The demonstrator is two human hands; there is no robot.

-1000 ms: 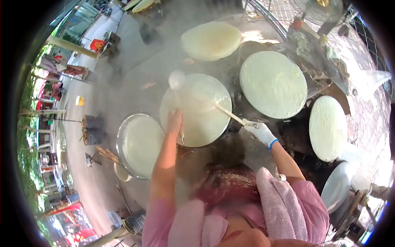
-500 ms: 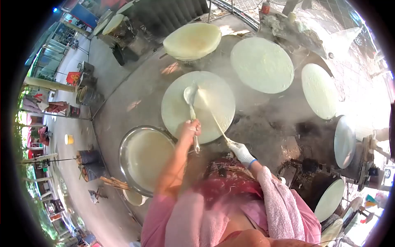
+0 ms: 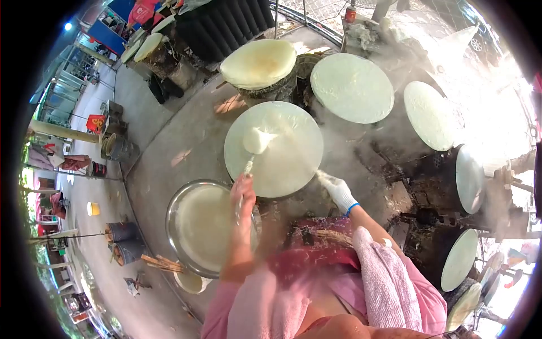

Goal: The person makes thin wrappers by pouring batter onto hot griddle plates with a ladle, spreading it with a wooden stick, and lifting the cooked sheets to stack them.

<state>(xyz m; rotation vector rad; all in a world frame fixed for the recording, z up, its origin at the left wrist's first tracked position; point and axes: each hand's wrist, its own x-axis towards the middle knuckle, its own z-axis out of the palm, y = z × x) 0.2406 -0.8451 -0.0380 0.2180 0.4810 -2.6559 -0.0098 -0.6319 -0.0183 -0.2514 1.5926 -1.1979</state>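
Observation:
My bare left hand point(image 3: 244, 191) grips the handle of a ladle point(image 3: 255, 141), whose bowl is over the left half of a round pale griddle point(image 3: 282, 175). Whitish batter spills from the ladle's right side. My right hand point(image 3: 337, 192), in a white glove with a blue cuff, is closed at the griddle's lower right rim. Its fingers are around a thin stick point(image 3: 320, 174); only a short pale end shows clearly, and steam or blur hides the rest. A wide metal basin point(image 3: 172, 226) of pale batter stands below left of the griddle, beside my left forearm.
A stack of round flat sheets point(image 3: 259, 63) sits behind the griddle. More round griddles point(image 3: 351, 87) curve along the right, amid steam. Wooden sticks point(image 3: 161, 263) lean by a small white bucket point(image 3: 191, 282). A person in red point(image 3: 141, 12) is at the far upper left.
My left hand and the ladle have moved left and down, and the ladle now pours batter. My gloved hand has shifted slightly up and right; the stick across the griddle no longer shows clearly.

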